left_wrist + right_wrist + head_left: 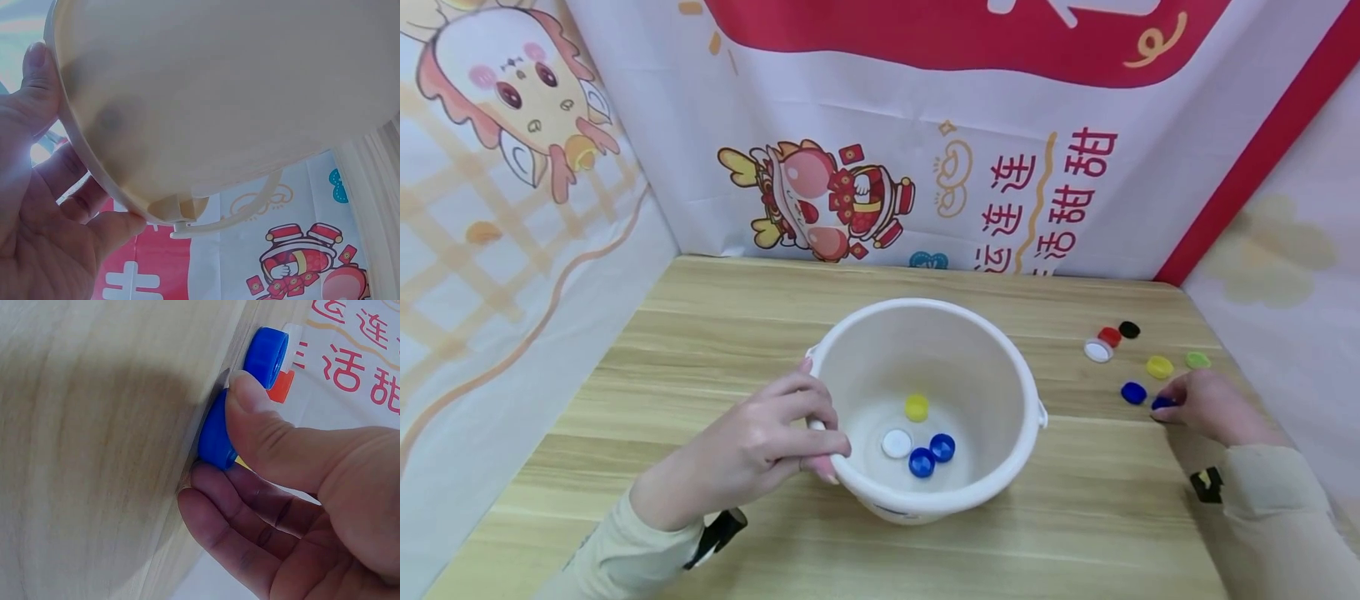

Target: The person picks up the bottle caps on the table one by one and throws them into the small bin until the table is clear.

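From my end, the left hand [756,442] has its fingers curled on the near-left rim of the bucket [917,350], while the right hand [1213,408] pinches a blue cap [1163,402] between thumb and fingertips at the right side of the bench [715,350]. My main worry is that pinch: it catches a small, smooth rim, so a loose squeeze could let the cap flip away. A second blue cap [1133,392] lies just beside it, and a careless sweep could knock that or the yellow cap [1159,367] behind. Leaning on the rim could tip the bucket, which holds only a few light caps. I can't tell whether the pinched cap has left the bench; the fingers cover part of it in both views. The left wrist view shows mostly blank bucket wall, with two dim shadows through it, and cuts off the bucket's far part.
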Tool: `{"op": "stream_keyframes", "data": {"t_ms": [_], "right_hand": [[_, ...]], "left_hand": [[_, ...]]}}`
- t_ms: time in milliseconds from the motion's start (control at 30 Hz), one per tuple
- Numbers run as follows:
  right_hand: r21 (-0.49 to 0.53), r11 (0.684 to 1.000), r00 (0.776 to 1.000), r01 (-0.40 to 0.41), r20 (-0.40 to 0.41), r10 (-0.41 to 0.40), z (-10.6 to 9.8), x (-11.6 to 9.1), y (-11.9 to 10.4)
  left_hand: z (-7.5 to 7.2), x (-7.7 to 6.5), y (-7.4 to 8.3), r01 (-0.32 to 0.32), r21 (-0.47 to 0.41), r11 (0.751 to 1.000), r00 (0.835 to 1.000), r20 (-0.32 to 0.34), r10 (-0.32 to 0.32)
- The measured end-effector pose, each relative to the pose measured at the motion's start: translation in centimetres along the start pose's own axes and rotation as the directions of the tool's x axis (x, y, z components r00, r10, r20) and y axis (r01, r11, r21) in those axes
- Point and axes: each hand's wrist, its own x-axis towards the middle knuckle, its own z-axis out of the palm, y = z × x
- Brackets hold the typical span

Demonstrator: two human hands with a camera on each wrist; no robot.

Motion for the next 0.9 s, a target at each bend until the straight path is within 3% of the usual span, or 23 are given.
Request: {"op": "stream_keyframes", "data": {"t_ms": [467,667,900], "right_hand": [[-0.041,0.996,0.991,0.079,-0.101,-0.083,0.9,-0.3,0.4],[-0.047,0.997,0.994,0.067,-0.089,-0.071,1.1,-0.2,0.6],[-0.055,0.992,0.985,0.117,-0.124,-0.123,1.5,-0.7,1.2]], "left_hand": [[0.1,0.1,-0.2,-0.003,-0.011,1.000,1.000,-0.008,0.003],[-0.1,0.2,-0.1,0.016,-0.009,1.000,1.000,0.014,-0.015],[-0.2,0.1,0.0,0.025,-0.012,1.000,0.999,0.027,-0.025]]}}
